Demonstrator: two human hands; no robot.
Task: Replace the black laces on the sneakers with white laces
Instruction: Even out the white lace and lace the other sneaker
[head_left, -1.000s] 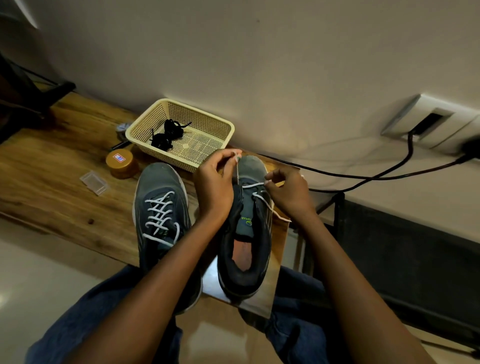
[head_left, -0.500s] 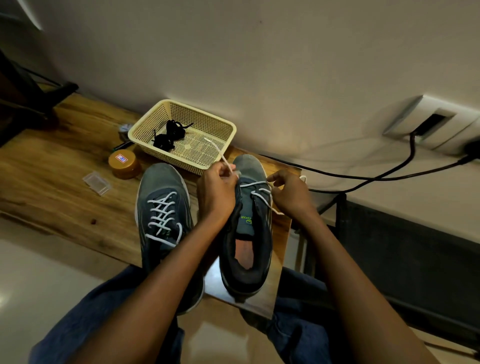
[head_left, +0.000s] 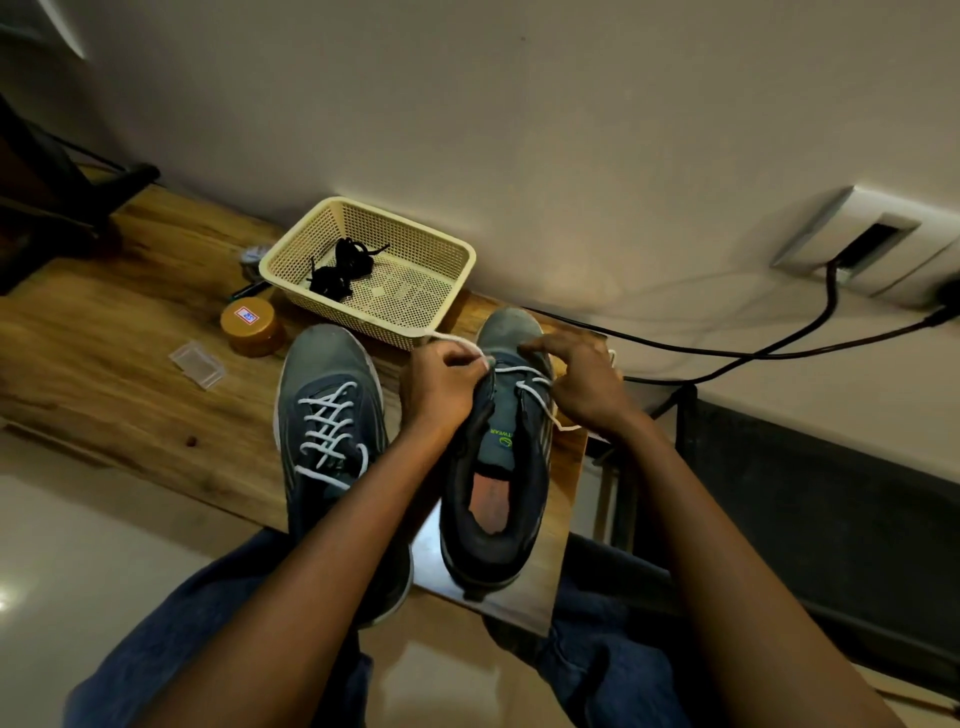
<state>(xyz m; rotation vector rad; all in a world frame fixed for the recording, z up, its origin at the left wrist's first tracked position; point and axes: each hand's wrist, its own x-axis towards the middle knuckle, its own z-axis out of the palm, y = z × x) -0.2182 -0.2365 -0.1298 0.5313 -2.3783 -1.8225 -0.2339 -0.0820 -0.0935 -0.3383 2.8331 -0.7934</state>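
Left hand (head_left: 441, 382) pinching white lace (head_left: 524, 370), right hand (head_left: 576, 384) on sneaker (head_left: 496, 467)

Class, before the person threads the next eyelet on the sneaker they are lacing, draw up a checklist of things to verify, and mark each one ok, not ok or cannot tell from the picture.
1. Left hand pinches one end of the white lace: ok.
2. Right hand steadies the right sneaker at the eyelets: ok; whether it holds the other lace end: cannot tell.
3. Lower eyelets already threaded, upper ones free: ok; the tongue is exposed.
4. Lace ends of even length: cannot tell.
5. Black laces out of the way in the basket: ok.
6. Left sneaker already laced in white: ok.
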